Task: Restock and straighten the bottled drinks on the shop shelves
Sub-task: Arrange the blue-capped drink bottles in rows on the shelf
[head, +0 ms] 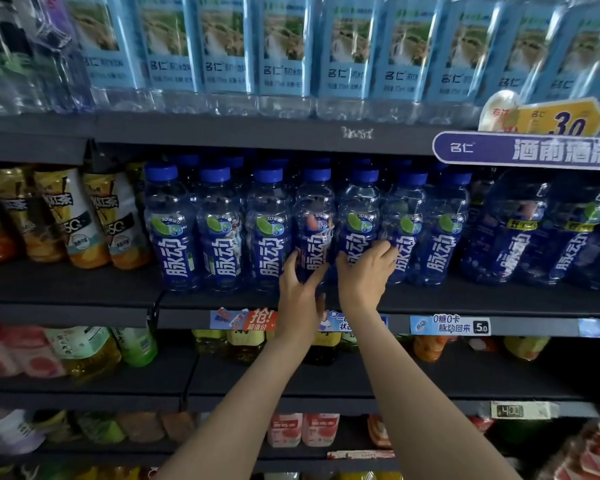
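Nearest, two bare forearms reaching up from the bottom edge toward the middle shelf. Left hand (300, 289) wrapped around the lower part of a clear blue-capped plastic bottle with a peach-marked dark blue label (314, 216), thumb on its left side, fingers curled round its right. Right hand (364, 273) gripping the base of the neighbouring clear blue-capped bottle with a lime-marked blue label (359, 216), fingers curled across its front toward the next bottle to the right. Both bottles upright, touching each other, standing at the front edge of the dark grey metal middle shelf (465, 299).

Same shelf, either side: a front row of matching blue-capped lime-label bottles (219, 226), more blue caps visible in rows behind. Left of them, tilted yellow-and-black labelled tea bottles (80, 220); right of them, larger dark blue bottles (520, 230), blurred.

Along the shelf lip, a pale blue price strip reading 5.0 (449, 325) and a red-and-blue promotional tag (245, 320), partly behind the left wrist.

Below, yellow and green drinks and pink-labelled bottles (302, 429) on lower shelves, out of focus.

Above and farthest, a row of clear water bottles with light blue landscape labels (284, 46) on the top shelf, with a purple banner (527, 150) and a yellow price card reading 3.0 (561, 119) at the right.
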